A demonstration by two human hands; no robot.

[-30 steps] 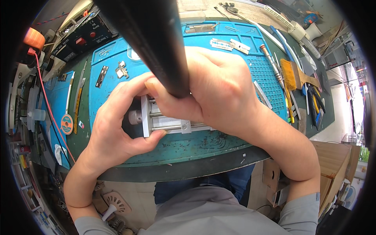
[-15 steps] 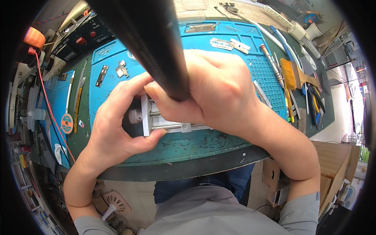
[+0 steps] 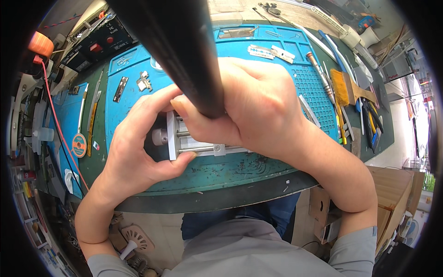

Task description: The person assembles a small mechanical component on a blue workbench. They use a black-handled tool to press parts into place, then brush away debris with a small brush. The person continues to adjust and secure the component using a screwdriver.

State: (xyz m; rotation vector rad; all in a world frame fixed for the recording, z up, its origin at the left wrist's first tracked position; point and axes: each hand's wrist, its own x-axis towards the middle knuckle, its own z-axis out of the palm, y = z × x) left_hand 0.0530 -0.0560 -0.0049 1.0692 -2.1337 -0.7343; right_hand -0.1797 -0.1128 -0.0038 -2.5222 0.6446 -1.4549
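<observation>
A silver metal clamp fixture [image 3: 172,138] with steel guide rods and a round knob [image 3: 159,137] lies on the blue-green work mat. My left hand [image 3: 131,143] grips its left end plate, the thumb at the near corner and the fingers round the far side. Over the fixture's middle, my right hand [image 3: 263,104] is closed, with its thumb pressed against the curled fingers. What it pinches is hidden behind the hand and a thick black tube [image 3: 184,60], which crosses the view from above. The fixture's right part is mostly covered by my right hand.
Razor blades [image 3: 260,51] and small circuit parts [image 3: 144,81] lie on the mat [image 3: 217,173]. To the right are a screwdriver [image 3: 318,69], an orange-bristled brush [image 3: 342,87] and pliers [image 3: 369,115]. An orange-labelled spool [image 3: 79,145] and a black box with red switches [image 3: 96,47] stand left.
</observation>
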